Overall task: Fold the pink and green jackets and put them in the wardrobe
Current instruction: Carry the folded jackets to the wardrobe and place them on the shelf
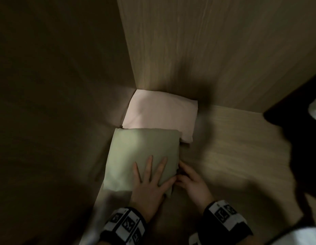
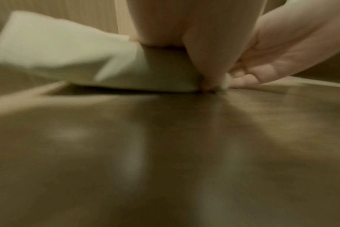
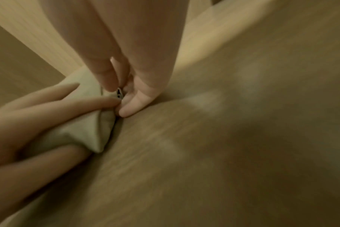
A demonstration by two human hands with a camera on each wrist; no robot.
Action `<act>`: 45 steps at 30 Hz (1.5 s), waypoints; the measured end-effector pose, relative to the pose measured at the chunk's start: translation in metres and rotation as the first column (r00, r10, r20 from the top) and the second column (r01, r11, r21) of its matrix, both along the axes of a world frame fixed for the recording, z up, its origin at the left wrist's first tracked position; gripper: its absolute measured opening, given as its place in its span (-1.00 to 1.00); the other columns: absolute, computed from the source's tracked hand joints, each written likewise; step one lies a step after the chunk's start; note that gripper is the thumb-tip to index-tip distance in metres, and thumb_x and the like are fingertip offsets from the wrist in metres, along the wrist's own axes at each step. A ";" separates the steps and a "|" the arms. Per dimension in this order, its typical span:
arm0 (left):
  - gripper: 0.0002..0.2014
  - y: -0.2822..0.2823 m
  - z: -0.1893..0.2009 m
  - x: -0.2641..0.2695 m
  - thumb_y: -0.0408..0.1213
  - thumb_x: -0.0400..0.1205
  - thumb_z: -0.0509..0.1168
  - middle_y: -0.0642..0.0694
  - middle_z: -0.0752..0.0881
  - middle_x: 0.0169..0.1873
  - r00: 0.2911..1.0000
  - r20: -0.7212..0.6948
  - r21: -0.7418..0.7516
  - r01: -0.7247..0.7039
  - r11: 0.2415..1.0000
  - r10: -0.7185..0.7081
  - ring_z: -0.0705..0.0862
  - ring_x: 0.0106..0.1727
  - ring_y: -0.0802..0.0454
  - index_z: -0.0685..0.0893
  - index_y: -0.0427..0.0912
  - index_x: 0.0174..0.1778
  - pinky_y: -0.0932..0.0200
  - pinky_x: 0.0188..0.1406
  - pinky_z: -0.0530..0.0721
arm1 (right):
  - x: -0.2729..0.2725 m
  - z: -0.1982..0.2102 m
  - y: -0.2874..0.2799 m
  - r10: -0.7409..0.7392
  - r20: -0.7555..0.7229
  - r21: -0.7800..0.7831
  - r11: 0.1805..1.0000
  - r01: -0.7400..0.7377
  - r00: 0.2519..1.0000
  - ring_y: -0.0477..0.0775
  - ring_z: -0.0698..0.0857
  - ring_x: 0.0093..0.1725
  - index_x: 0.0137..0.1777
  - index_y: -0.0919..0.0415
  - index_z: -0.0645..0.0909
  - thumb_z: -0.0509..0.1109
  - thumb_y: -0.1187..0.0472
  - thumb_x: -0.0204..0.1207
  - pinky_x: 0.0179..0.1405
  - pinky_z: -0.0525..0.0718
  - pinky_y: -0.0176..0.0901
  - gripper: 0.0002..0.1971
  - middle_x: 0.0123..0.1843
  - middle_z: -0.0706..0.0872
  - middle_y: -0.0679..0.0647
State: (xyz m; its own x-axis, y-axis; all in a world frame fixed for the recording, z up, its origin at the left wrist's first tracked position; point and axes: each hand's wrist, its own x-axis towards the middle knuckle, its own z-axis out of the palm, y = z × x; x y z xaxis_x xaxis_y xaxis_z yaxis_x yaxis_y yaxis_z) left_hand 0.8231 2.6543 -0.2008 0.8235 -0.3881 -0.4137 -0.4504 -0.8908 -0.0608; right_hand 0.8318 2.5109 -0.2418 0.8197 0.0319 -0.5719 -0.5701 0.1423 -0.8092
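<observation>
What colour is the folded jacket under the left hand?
Pale sage green. The green jacket shows best in the head view, with the left hand flat on it.

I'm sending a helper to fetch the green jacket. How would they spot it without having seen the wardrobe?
Look into the wardrobe's back left corner, where the folded pink jacket sits. The green jacket is the folded square just in front of it, touching it, with the left hand flat on top.

Dim, warm light throughout. Brightest on the wardrobe's right wall (image 1: 215, 50); left wall (image 1: 47, 85) in deep shadow. Dark shadow patch at right edge of head view. Strong motion blur everywhere, wrist views soft, smeared, stretched toward the edges.
</observation>
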 end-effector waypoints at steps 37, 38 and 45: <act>-0.81 -0.017 0.253 -0.178 -0.47 0.66 0.19 -0.10 0.76 -0.26 0.814 -0.470 -0.855 -0.517 0.054 0.342 0.69 -0.30 0.26 0.70 -0.22 -0.12 0.47 -0.24 0.61 | -0.227 0.295 -0.092 -0.008 0.353 -0.229 0.969 0.094 0.936 -0.06 0.70 -0.18 -0.01 0.14 0.68 0.27 0.38 0.59 -0.16 0.64 -0.41 -0.81 -0.14 0.75 0.08; -0.80 -0.019 0.256 -0.189 -0.47 0.66 0.18 -0.08 0.76 -0.28 0.817 -0.459 -0.862 -0.504 0.046 0.348 0.69 -0.31 0.25 0.71 -0.22 -0.13 0.43 -0.22 0.62 | -0.235 0.300 -0.093 0.014 0.357 -0.229 0.971 0.072 0.934 -0.09 0.70 -0.19 0.01 0.15 0.68 0.26 0.38 0.60 -0.17 0.63 -0.42 -0.81 -0.14 0.75 0.07; -0.79 -0.015 0.276 -0.279 -0.45 0.68 0.16 -0.03 0.74 -0.33 0.779 -0.447 -0.882 -0.466 -0.072 0.439 0.68 -0.33 0.21 0.67 -0.13 -0.13 0.47 -0.21 0.61 | -0.286 0.320 -0.077 0.159 0.413 -0.192 0.978 -0.084 0.897 -0.18 0.66 -0.33 -0.04 0.24 0.66 0.22 0.45 0.58 -0.23 0.60 -0.34 -0.80 -0.27 0.72 0.06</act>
